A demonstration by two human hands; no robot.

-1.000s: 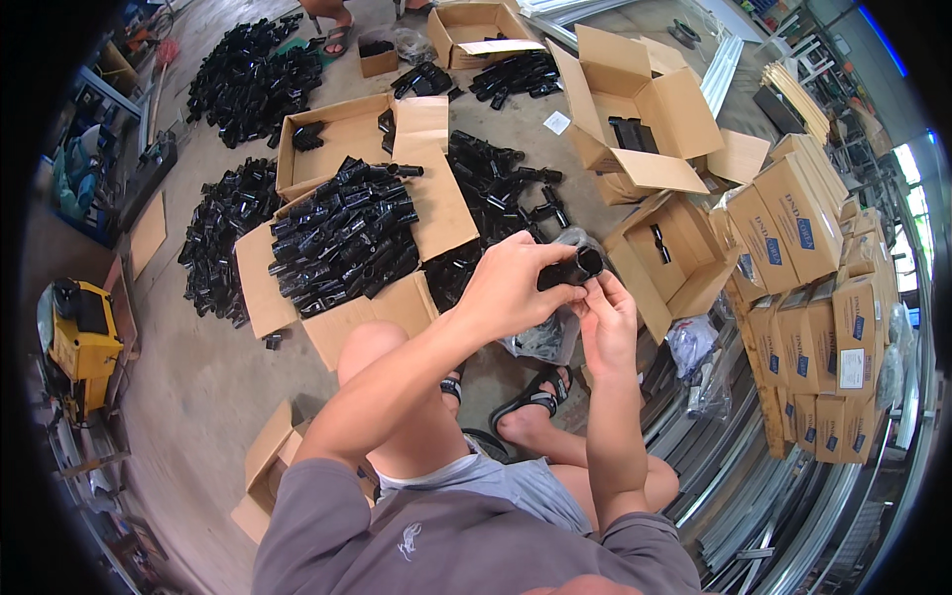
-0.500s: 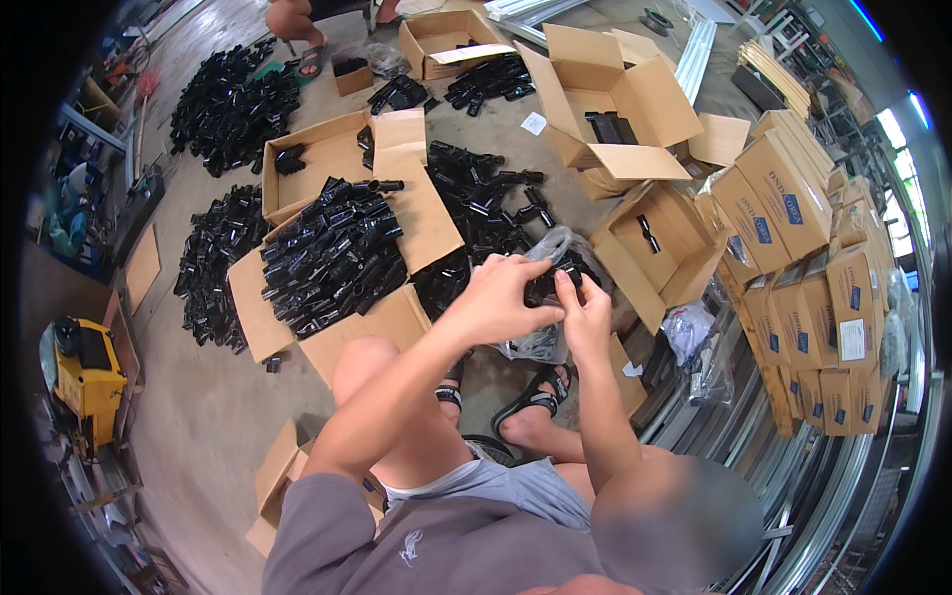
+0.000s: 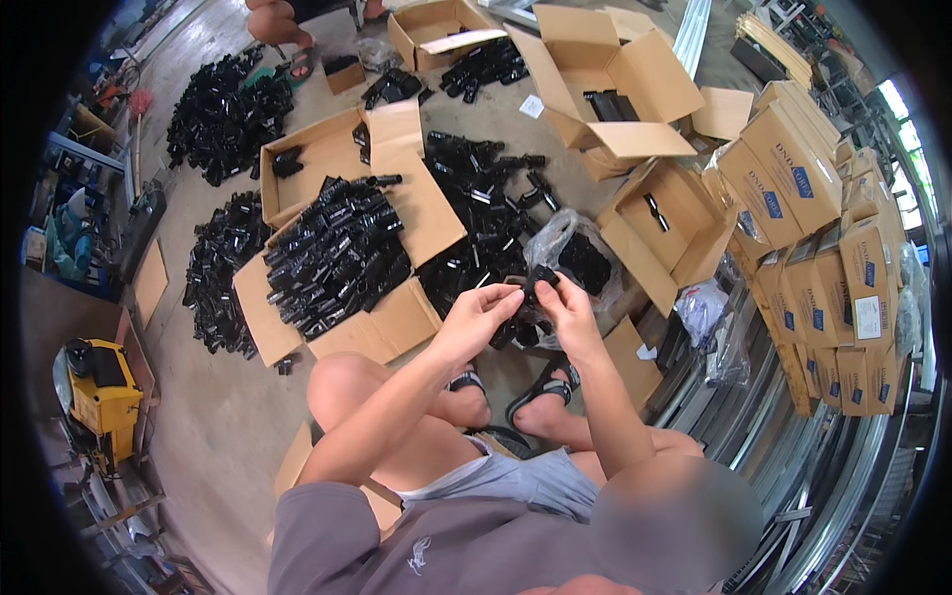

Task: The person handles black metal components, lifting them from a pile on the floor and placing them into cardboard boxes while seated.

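Note:
In front of my knees my right hand [image 3: 570, 312] grips a small black plastic fitting [image 3: 540, 277] between thumb and fingers. My left hand [image 3: 478, 319] is just left of it, fingertips pinched together. Whatever may be between those fingertips is too small to make out. Beyond both hands lies a clear plastic bag [image 3: 551, 236] with black pieces inside. A loose heap of black fittings [image 3: 476, 213] spreads over the floor past my left hand. To its left, an open carton is heaped with the same kind of shiny black fittings [image 3: 342, 258].
More black piles [image 3: 228, 114] lie at the far left. An open carton [image 3: 659, 213] with one black piece stands right, another large open carton [image 3: 605, 79] behind it. Stacked closed cartons [image 3: 783, 178] and metal profiles line the right. A yellow machine [image 3: 102, 407] stands left. Another person's leg [image 3: 278, 25] shows far off.
My left hand has gone from a spread, arched pose over the right hand to a pinch lower and further left. The black fitting in my right hand now shows plainly. The view has shifted slightly.

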